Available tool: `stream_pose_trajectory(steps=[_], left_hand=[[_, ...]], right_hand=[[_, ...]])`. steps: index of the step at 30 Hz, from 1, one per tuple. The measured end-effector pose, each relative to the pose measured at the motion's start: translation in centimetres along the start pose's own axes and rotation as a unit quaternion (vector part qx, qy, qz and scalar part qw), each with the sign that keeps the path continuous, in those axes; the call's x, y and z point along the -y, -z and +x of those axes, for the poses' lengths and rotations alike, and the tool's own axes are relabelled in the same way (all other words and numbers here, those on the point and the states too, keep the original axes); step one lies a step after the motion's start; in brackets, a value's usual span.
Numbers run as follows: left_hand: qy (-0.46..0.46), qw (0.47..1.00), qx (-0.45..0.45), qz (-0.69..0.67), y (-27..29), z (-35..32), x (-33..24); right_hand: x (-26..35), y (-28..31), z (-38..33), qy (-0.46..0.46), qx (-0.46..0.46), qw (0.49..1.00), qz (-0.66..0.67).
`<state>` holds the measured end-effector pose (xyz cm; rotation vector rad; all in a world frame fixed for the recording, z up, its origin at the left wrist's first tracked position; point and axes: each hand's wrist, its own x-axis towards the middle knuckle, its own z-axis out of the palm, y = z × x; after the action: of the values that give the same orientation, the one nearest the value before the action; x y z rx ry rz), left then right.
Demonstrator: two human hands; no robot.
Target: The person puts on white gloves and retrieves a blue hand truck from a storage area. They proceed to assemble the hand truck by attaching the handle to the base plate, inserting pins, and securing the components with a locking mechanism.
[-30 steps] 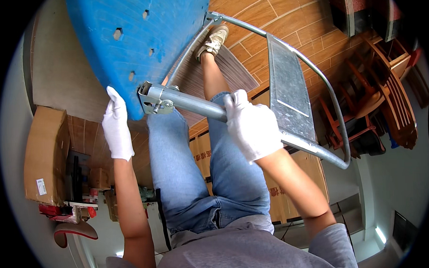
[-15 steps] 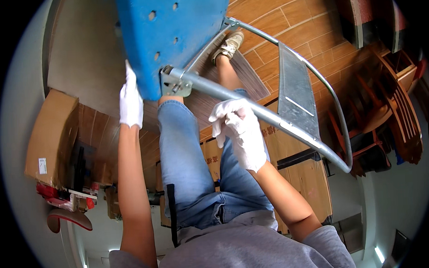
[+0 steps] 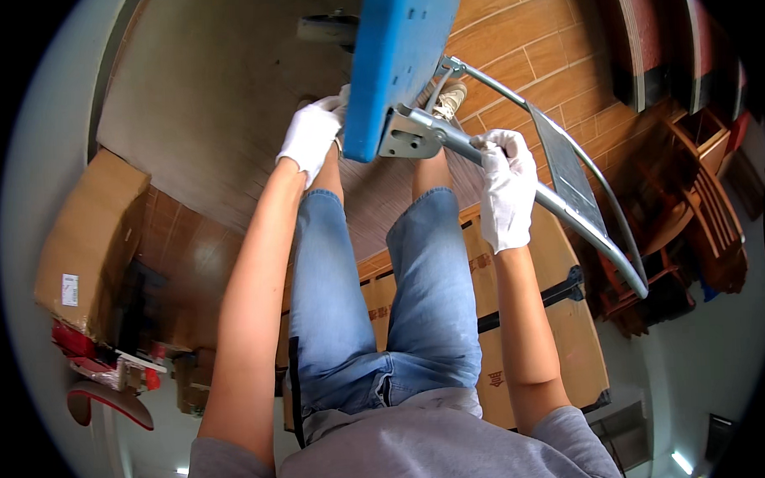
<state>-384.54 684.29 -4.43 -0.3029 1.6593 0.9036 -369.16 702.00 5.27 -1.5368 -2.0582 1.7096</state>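
A blue platform trolley (image 3: 397,66) is tipped up on its edge in front of my legs, its folding metal handle (image 3: 567,211) reaching out to the right. My left hand (image 3: 310,139), in a white glove, grips the platform from its left side near the lower corner; some of its fingertips are hidden. On the handle's tube, close to the hinge bracket (image 3: 411,137), my gloved right hand (image 3: 509,184) is closed with curled fingers. A caster wheel (image 3: 329,28) shows beyond the platform's left face.
A large flat carton (image 3: 563,330) with black straps lies behind my legs. To the left stands another cardboard box (image 3: 92,241). Stacked wooden chairs (image 3: 693,194) and dark red panels (image 3: 637,40) are along the right. A grey board (image 3: 192,102) covers the floor ahead.
The trolley has swung right and turned more edge-on, bringing a wheel into view. My left hand has moved right along with it, and my right hand has shifted right and closed on the tube.
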Motion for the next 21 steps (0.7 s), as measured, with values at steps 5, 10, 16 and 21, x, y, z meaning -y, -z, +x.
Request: stream_pose_trajectory(steps=[5, 10, 16, 21], left_hand=[[0.006, 0.998, 0.056, -0.039, 0.5, -0.1, -0.2], [0.003, 0.984, 0.094, -0.148, 0.5, 0.9, 0.9], [-0.017, 0.986, 0.062, -0.157, 2.2, 1.3, 1.6], [-0.026, 0.993, 0.039, -0.104, 3.9, 2.3, 5.5]], right_hand=[[1.5, -2.6, 0.4, -0.033, 0.002, 0.990, -0.135], [3.0, -4.5, 1.3, -0.025, 0.001, 0.978, -0.207], [4.0, -6.1, 1.7, -0.023, 0.023, 0.963, -0.269], [2.8, -5.7, 1.9, 0.007, 0.032, 0.938, -0.346]])
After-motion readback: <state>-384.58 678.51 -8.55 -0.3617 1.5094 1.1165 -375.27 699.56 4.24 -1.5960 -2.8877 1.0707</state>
